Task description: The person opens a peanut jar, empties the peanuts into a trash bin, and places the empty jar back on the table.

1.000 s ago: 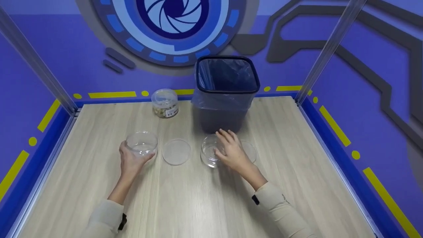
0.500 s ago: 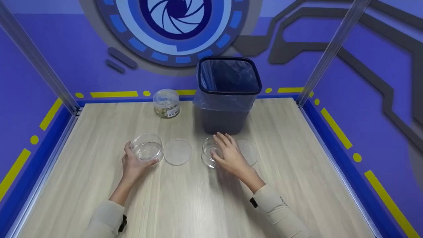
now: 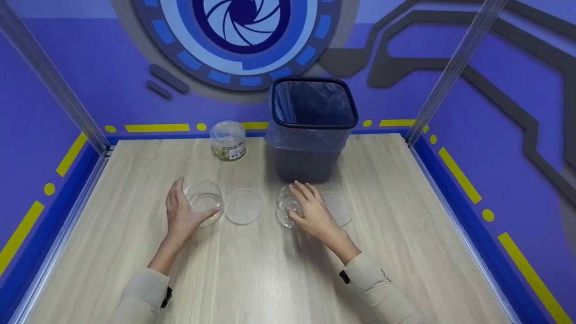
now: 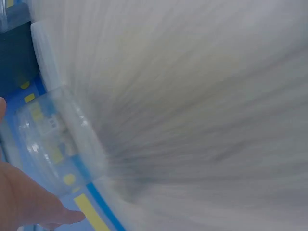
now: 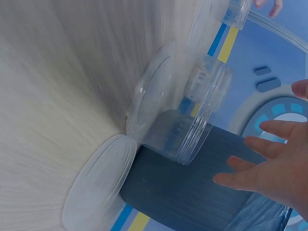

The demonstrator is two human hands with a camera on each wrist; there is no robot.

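Observation:
A clear round tub [image 3: 203, 202] stands on the table at left. My left hand [image 3: 183, 212] is at its left and near sides, fingers straight and thumb extended; the left wrist view has this hand [image 4: 29, 199] apart from the tub [image 4: 62, 139]. Farther right is a second clear tub [image 3: 283, 209], partly covered from above by my right hand [image 3: 315, 216]. Spread fingers of the right hand [image 5: 274, 168] hover off this tub's rim [image 5: 204, 120] in the right wrist view. Beside each tub lies a flat translucent lid: one [image 3: 243, 207] between the tubs, another [image 3: 340, 208] partly behind the right hand.
A dark bin [image 3: 306, 162] with a clear plastic liner stands at the back, just beyond the right tub. To its left is a lidded clear jar [image 3: 228, 146] with small pale pieces and a label. Blue-purple panels [image 3: 67, 67] enclose the table [image 3: 261, 279].
My left hand has set its tub down slightly to the right, close to the lid, and its fingers have straightened away from it. The right hand has hardly moved.

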